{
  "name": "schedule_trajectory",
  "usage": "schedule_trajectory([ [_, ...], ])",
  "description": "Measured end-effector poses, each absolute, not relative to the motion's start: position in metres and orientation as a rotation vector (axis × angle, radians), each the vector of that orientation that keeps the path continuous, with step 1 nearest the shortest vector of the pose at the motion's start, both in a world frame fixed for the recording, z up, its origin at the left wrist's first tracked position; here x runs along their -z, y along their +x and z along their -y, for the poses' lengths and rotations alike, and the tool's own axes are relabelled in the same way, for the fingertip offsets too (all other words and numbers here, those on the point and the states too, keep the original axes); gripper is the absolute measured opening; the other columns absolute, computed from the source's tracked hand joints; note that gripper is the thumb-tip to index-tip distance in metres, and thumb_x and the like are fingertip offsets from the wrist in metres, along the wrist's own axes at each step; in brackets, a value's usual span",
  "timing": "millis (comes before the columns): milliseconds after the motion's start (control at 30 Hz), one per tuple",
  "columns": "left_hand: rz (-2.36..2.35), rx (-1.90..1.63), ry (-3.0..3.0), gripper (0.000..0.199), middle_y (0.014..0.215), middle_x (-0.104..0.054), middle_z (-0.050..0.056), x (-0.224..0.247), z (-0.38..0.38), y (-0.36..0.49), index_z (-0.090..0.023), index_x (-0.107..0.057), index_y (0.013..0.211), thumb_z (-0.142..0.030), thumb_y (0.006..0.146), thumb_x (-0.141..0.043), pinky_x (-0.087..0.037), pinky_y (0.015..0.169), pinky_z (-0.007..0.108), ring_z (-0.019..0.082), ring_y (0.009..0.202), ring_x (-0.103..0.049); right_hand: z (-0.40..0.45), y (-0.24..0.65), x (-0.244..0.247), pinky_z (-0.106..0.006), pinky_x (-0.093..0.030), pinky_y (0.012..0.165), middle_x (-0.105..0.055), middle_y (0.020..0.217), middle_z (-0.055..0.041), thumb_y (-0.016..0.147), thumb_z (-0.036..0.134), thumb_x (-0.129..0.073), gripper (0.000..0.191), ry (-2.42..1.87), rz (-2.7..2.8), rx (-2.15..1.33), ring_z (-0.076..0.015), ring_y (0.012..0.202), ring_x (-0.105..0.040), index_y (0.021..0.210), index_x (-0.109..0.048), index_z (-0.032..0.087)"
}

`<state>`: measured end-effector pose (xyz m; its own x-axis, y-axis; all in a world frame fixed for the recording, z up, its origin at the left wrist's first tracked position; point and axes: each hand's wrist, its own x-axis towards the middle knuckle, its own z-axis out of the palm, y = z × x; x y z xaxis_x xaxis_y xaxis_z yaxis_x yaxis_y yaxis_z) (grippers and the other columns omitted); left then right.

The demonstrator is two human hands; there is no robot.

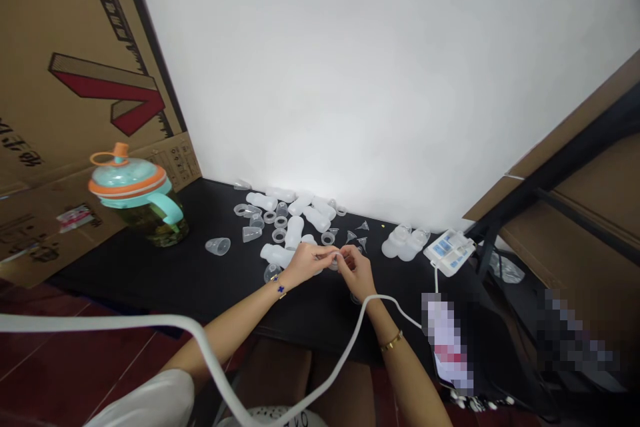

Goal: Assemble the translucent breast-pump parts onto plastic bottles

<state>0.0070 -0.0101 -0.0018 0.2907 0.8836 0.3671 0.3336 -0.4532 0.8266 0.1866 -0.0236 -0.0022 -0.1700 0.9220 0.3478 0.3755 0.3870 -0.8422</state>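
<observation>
My left hand (309,263) and my right hand (357,268) meet over the black table, fingertips pinched together on a small clear ring-like part (335,263), largely hidden by the fingers. Behind and left of them lie several frosted white bottles (294,231), clear cone-shaped caps (252,233) and clear rings (279,235). Another ring (328,238) lies just behind my hands. Small clear funnel-shaped pieces (362,242) are scattered to the right. Farther right, more frosted bottles with clear tops (407,243) lie together.
A large teal and orange jug (135,197) stands at the left by a cardboard box (95,100). At the right are a white power strip (450,251), a phone (447,343) and a black metal frame (555,173). A white cable (200,337) crosses in front of my arms.
</observation>
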Motion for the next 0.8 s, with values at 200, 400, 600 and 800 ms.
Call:
schedule_trajectory([
  [200, -1.092, -1.112, 1.937, 0.032, 0.070, -0.076, 0.002, 0.001, 0.010, 0.006, -0.017, -0.081, 0.104, -0.036, 0.091, -0.059, -0.046, 0.057, 0.019, 0.013, 0.058, -0.060, 0.023, 0.186, 0.002, -0.024, -0.045, 0.051, -0.061, 0.067, 0.0001, 0.094, 0.048, -0.054, 0.027, -1.149, 1.761, -0.736, -0.0145, 0.056, -0.057, 0.085, -0.058, 0.022],
  [400, -1.070, -1.152, 1.875, 0.031, 0.078, -0.078, 0.003, 0.004, 0.011, 0.010, -0.017, -0.079, 0.106, -0.034, 0.090, -0.060, -0.052, 0.065, 0.021, 0.014, 0.065, -0.066, 0.023, 0.187, 0.002, -0.024, -0.046, 0.051, -0.063, 0.070, -0.0006, 0.093, 0.048, -0.056, 0.027, -1.140, 1.727, -0.743, -0.0144, 0.057, -0.059, 0.087, -0.060, 0.021],
  [600, -1.092, -1.211, 1.747, 0.039, 0.082, -0.078, 0.006, 0.002, 0.012, 0.012, -0.016, -0.072, 0.117, -0.042, 0.091, -0.061, -0.055, 0.066, 0.025, 0.018, 0.071, -0.071, 0.019, 0.191, 0.004, -0.023, -0.048, 0.050, -0.070, 0.082, -0.0033, 0.092, 0.047, -0.059, 0.030, -1.128, 1.697, -0.774, -0.0135, 0.056, -0.059, 0.105, -0.065, 0.021],
  [800, -1.083, -1.195, 1.826, 0.033, 0.090, -0.078, 0.006, 0.000, 0.011, 0.011, -0.018, -0.071, 0.116, -0.036, 0.089, -0.062, -0.057, 0.071, 0.026, 0.018, 0.077, -0.072, 0.015, 0.192, 0.012, -0.024, -0.046, 0.050, -0.072, 0.085, -0.0038, 0.091, 0.048, -0.059, 0.030, -1.174, 1.709, -0.709, -0.0140, 0.056, -0.058, 0.105, -0.064, 0.021],
])
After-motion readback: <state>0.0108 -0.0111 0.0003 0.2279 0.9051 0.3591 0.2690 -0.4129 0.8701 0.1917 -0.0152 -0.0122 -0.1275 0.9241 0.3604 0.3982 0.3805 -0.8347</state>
